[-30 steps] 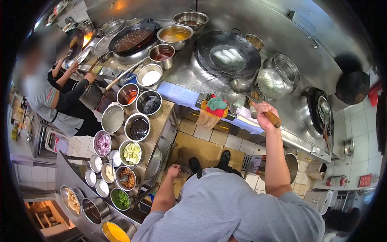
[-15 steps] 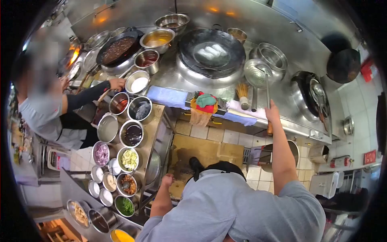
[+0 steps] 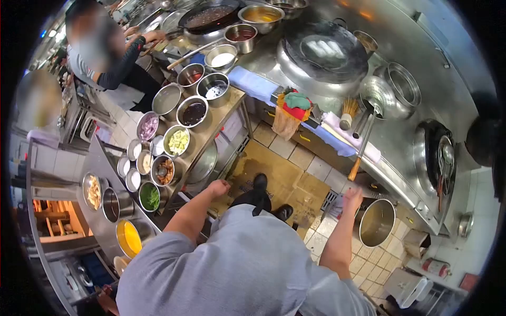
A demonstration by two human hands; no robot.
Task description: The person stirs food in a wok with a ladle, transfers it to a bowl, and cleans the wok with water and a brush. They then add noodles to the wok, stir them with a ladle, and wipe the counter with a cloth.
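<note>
My right hand [image 3: 352,199] is curled closed in the air, with nothing seen in it. It is just below the wooden-handled ladle [image 3: 363,142], which rests over the stove's front edge, apart from the hand. The ladle's head lies at a perforated strainer [image 3: 377,90]. My left hand [image 3: 219,188] is a loose fist beside the prep counter, holding nothing visible. Close to it are bowls of brown chopped food [image 3: 165,169] and pale green chopped vegetable [image 3: 178,141]. A dark wok [image 3: 350,60] on the stove shows pale shapes at its centre.
A bamboo brush [image 3: 348,112] and folded towels [image 3: 254,82] lie along the stove edge. A metal pot [image 3: 377,224] stands low at my right. A co-worker's hand [image 3: 154,36] is near the far-left wok [image 3: 208,18]. Another person stands at the left edge.
My right hand has let go of the ladle and drawn back toward me; the ladle now rests on the stove edge. My view and body have turned left, with my left hand near the bowls.
</note>
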